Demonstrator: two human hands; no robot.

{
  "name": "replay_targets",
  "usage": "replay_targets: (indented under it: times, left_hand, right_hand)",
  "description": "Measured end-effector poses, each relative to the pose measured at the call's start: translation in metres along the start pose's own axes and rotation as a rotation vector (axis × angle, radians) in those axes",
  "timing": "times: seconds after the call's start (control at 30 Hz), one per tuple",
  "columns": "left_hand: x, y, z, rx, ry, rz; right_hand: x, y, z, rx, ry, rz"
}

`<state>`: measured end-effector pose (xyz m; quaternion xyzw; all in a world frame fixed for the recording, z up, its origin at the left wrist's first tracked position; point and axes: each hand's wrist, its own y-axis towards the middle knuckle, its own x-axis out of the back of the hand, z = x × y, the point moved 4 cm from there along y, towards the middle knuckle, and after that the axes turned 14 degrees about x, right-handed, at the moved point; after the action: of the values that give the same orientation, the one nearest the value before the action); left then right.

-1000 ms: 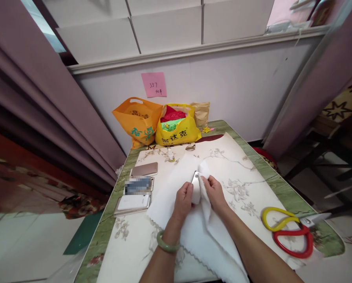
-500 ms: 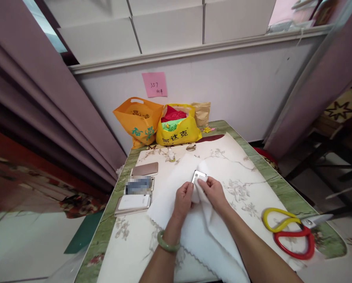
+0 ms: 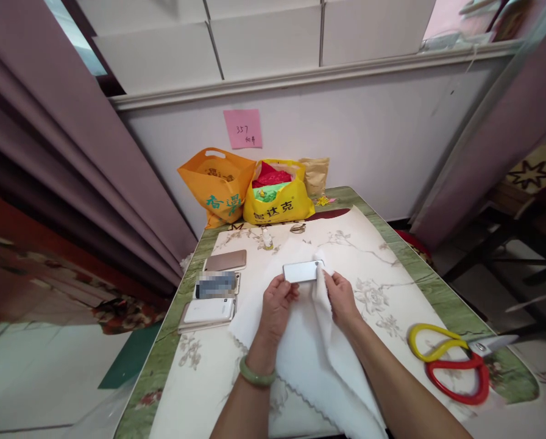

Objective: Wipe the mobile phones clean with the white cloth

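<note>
A silvery-white phone (image 3: 300,272) is held sideways above the table, its flat, pale face toward me. My left hand (image 3: 276,305) is closed on the phone's left end, thumb and fingers pinching its lower corner. With my right hand (image 3: 340,296) I grip a fold of the white cloth (image 3: 304,353), which covers part of the phone's right end. The rest of the cloth, with a scalloped edge, hangs and spreads beneath both hands over the table. A green bangle (image 3: 256,373) circles my left wrist.
Several phones lie at the left, among them a white phone (image 3: 209,311) and a brown one (image 3: 226,261). Large scissors (image 3: 465,356) rest at the right. A small bottle (image 3: 267,239), an orange bag (image 3: 218,186) and a yellow bag (image 3: 280,207) stand toward the wall.
The phone has turned from a steeper angle to nearly level, showing more of its face. My left hand has shifted slightly left, and my right hand with the cloth has moved to the right end.
</note>
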<state>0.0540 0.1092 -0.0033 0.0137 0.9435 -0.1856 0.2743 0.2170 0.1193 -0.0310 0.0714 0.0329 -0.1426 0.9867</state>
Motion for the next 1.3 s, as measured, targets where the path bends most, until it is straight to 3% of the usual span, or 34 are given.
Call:
replay_targets:
  times: [0.27, 0.6, 0.77, 1.0, 1.3]
  left_hand:
    - [0.005, 0.008, 0.013, 0.011, -0.029, -0.14]
    - [0.002, 0.003, 0.012, 0.058, 0.161, -0.08]
    - [0.002, 0.001, 0.014, 0.058, 0.151, -0.037]
    - [0.007, 0.005, 0.016, 0.03, 0.077, -0.1]
    - [0.0, -0.002, 0.012, 0.072, 0.142, 0.009]
  right_hand:
    - [-0.018, -0.012, 0.025, 0.1, -0.007, 0.371]
    - [-0.012, -0.013, 0.023, 0.148, -0.117, 0.184]
    - [-0.008, -0.012, 0.021, 0.124, -0.114, 0.189]
    - [-0.014, -0.011, 0.018, 0.17, -0.193, 0.286]
    - [-0.01, -0.009, 0.022, 0.228, -0.285, 0.242]
